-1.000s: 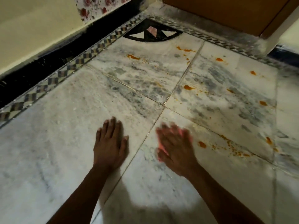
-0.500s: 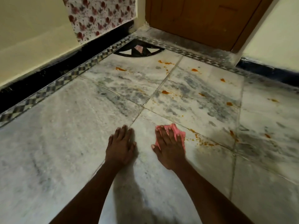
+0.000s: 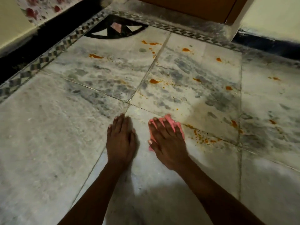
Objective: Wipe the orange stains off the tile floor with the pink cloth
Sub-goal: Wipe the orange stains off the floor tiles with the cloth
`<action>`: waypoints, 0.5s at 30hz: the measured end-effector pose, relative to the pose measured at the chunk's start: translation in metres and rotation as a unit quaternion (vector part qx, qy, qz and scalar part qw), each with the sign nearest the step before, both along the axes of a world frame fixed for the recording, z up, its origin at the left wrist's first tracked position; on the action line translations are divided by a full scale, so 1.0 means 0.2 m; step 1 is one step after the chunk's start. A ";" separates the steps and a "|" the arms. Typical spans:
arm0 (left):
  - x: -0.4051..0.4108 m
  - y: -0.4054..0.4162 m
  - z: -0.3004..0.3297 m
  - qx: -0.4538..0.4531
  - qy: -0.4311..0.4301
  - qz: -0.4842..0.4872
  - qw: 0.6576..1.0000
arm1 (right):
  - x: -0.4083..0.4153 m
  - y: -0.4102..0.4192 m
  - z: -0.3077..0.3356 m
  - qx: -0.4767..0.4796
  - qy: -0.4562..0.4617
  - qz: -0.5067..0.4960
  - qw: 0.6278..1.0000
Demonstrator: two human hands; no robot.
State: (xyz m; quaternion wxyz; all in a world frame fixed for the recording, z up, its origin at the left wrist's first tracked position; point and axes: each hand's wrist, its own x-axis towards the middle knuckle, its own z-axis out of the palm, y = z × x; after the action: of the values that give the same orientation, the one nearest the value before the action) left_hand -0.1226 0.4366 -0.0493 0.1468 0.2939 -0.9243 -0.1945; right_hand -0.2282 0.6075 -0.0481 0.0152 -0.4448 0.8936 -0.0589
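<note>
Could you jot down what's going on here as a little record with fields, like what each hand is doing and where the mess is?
setting: marble tile floor in a corner, by a wooden door
left hand: flat on the floor, fingers straight, holding nothing
right hand: pressing flat on the pink cloth
nearest mess: speckled orange stains just right of the cloth
other mess: orange blobs scattered over the tiles farther ahead
progress: many stains not yet wiped
</note>
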 end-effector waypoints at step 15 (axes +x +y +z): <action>-0.03 0.03 0.02 -0.065 -0.029 0.028 0.997 | 0.01 0.32 0.01 -0.019 -0.004 -0.063 0.998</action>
State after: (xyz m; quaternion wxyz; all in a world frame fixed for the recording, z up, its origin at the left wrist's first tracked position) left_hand -0.1286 0.4429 -0.0443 0.1438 0.3153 -0.9302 -0.1207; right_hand -0.2260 0.6714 -0.0452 0.0063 -0.3879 0.9183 -0.0787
